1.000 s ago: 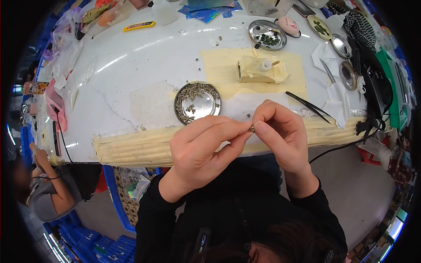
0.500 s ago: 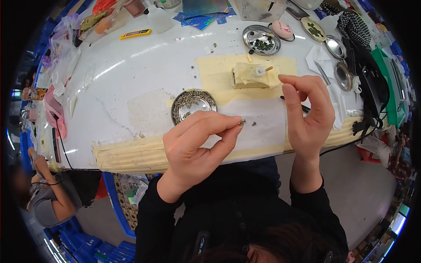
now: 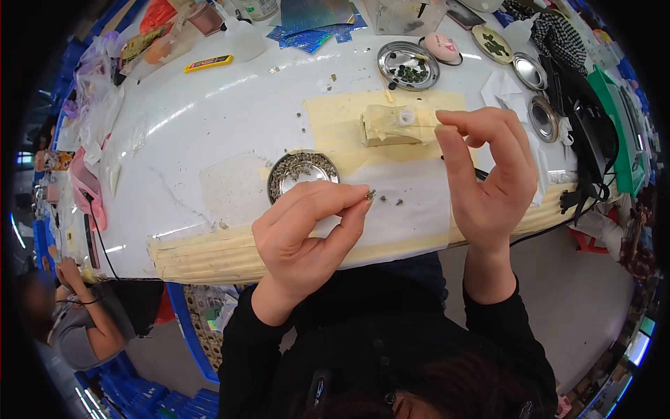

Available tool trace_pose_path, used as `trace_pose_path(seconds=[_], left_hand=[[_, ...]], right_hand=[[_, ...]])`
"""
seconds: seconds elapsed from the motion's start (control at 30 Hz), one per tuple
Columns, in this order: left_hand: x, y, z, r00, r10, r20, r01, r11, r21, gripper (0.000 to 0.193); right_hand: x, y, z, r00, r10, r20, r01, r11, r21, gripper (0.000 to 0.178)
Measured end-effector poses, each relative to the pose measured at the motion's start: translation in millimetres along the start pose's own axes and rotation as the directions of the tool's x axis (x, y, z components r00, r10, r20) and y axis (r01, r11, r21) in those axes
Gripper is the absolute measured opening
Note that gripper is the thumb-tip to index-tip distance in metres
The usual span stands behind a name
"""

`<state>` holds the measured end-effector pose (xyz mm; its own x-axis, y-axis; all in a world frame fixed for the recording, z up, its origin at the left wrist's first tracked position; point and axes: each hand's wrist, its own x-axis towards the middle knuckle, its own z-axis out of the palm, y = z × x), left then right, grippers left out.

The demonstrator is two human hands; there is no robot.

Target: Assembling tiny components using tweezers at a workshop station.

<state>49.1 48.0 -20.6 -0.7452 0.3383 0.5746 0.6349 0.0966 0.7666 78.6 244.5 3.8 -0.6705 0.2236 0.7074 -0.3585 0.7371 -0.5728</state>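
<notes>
My left hand [image 3: 303, 234] pinches a tiny metallic piece [image 3: 370, 195] between thumb and forefinger, over the white sheet. Just behind it sits a round metal dish [image 3: 333, 167] with many similar small pieces, its near edge partly covered by the hand. My right hand [image 3: 494, 171] is raised, thumb and forefinger closed on a thin stick [image 3: 427, 126], which is hard to make out. It points left toward a tape-covered block [image 3: 380, 134] bearing a small white cup [image 3: 405, 117]. A few loose bits [image 3: 399, 202] lie on the sheet between my hands.
Behind the block stands a metal plate [image 3: 426, 78] of dark green bits, beside a pink rounded object [image 3: 442, 47]. Metal lids [image 3: 543, 119] and a green tray [image 3: 614, 133] are at the right. A yellow-cased cutter [image 3: 208, 63] lies far left; another person [image 3: 91, 318] sits at the left.
The brown stick end seen beside the white cup has gone from there; a thin stick now shows at my right fingertips. My left hand keeps its pinch, slightly farther left.
</notes>
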Motion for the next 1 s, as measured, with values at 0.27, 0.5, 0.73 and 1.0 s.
trace_pose_path(seconds=[0.27,0.5,0.73,1.0], left_hand=[[-3,-1,2,1.0,-0.014,0.006,0.014,0.999,-0.04,0.02],[-4,-1,1,1.0,-0.014,0.006,0.015,0.999,-0.042,0.021],[-3,0,1,1.0,-0.002,0.013,0.003,0.999,-0.034,0.021],[-3,0,2,1.0,-0.009,0.007,0.009,0.999,-0.034,0.021]], right_hand=[[-24,-16,8,0.945,0.17,0.28,-0.317,0.69,0.65,0.013],[-24,-18,9,0.925,0.138,0.355,-0.349,0.681,0.644,0.017],[-26,-18,10,0.926,0.128,0.355,-0.341,0.687,0.642,0.016],[-27,-17,11,0.93,0.149,0.335,-0.341,0.692,0.636,0.015]])
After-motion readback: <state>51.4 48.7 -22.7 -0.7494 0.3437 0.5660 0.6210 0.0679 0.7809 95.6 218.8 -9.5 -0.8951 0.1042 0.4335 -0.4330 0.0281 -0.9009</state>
